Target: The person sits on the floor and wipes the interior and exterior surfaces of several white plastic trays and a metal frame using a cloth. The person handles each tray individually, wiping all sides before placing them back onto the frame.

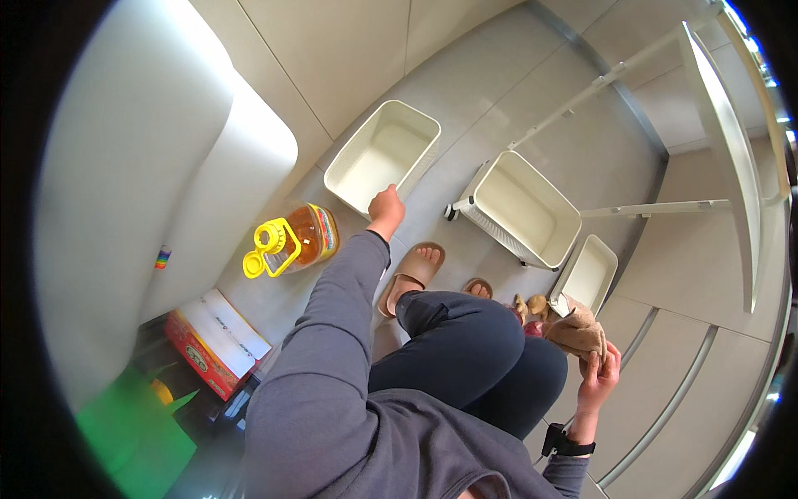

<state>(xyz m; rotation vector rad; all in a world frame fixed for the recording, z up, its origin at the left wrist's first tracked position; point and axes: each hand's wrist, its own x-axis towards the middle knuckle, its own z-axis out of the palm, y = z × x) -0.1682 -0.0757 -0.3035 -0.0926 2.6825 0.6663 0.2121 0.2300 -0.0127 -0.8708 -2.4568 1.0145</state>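
Note:
My left hand (386, 211) is closed on the near rim of a cream plastic bin (356, 140), which has mesh-patterned sides and stands on the floor ahead of me. Out to the right, my right hand (597, 377) holds a crumpled brown cloth (573, 332) between thumb and fingers. Just beyond the cloth are several potatoes or ginger-like roots (536, 304) and a reddish onion-like vegetable (533, 329), partly hidden by my knee. A smaller white bin (590, 269) lies past them, its near corner covered by the cloth.
A second cream bin on casters (522, 206) stands right of centre, near a white rack frame (598, 81). A yellow-capped oil jug (305, 237) is left of my forearm. At lower left are a red and white carton (218, 343) and a green bag (137, 424). Drawers (661, 374) line the right.

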